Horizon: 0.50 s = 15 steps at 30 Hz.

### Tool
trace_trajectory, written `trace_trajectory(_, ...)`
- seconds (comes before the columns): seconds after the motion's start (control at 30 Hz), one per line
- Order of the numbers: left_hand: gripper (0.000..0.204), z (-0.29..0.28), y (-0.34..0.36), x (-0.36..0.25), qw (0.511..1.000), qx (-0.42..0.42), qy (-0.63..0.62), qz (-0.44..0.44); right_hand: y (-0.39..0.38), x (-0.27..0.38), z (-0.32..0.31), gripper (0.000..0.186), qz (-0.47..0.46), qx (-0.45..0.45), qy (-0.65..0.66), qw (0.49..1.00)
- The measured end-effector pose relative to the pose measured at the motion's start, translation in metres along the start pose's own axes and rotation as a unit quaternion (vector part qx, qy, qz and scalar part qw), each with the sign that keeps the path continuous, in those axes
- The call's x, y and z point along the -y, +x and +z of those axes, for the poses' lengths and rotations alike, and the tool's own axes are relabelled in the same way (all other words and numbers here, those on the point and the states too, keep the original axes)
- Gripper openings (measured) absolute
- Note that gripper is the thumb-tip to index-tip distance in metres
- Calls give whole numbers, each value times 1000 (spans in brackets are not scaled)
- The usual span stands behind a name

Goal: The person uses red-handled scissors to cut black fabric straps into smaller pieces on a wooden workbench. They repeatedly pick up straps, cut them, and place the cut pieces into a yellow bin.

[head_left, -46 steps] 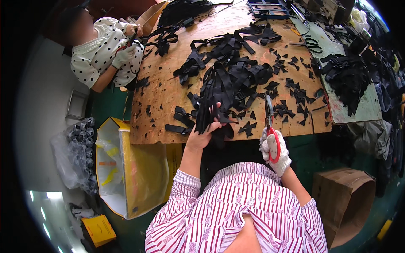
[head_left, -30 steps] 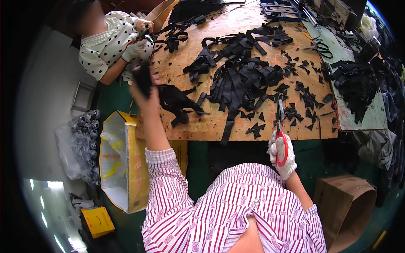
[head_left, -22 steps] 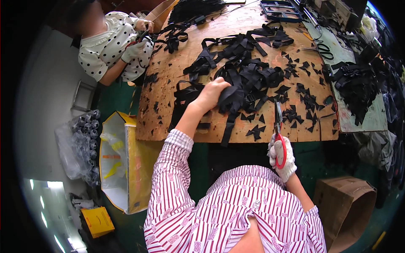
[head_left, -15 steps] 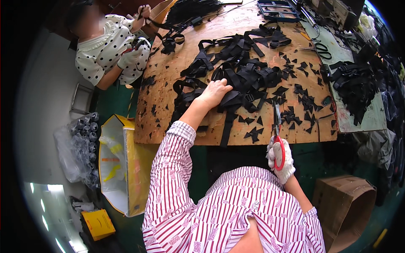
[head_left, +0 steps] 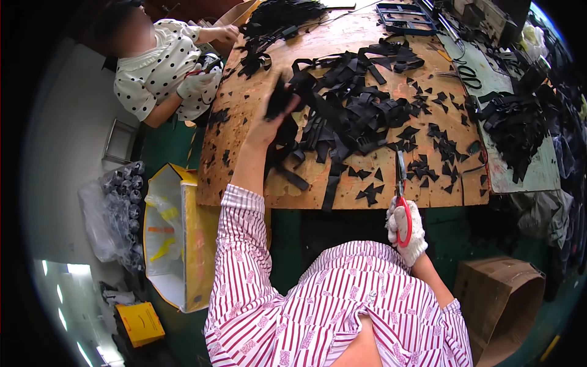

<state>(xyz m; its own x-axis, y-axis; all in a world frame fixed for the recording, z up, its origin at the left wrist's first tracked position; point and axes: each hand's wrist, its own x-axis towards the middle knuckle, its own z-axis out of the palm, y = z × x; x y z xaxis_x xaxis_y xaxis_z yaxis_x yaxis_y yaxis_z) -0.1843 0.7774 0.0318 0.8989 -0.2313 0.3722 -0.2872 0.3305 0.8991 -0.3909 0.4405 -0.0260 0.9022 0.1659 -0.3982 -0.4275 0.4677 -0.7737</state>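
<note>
Wooden table (head_left: 306,177) littered with black offcuts, and your left hand (head_left: 269,122) has just lifted off the strap pile (head_left: 354,116), its grip clamped on a black piece (head_left: 278,98), while your gloved right hand (head_left: 408,231) stays closed on the red scissors (head_left: 402,205) at the table's near edge.

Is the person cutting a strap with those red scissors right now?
No: the gloved right hand holds the red-handled scissors near the table edge, blades closed and cutting nothing.
</note>
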Motion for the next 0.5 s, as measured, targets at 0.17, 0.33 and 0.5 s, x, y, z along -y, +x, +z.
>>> trace_trajectory(0.17,27,74,-21,-33,986,-134,5,-102,-2,4,4,28,10,-23,-60,998)
trace_trajectory(0.33,27,131,-56,-1,965,-204,20,-164,-4,15,10,33,-11,-6,-136,991)
trace_trajectory(0.5,24,149,-71,22,968,-170,9,-184,3,21,15,41,-39,-28,-329,943)
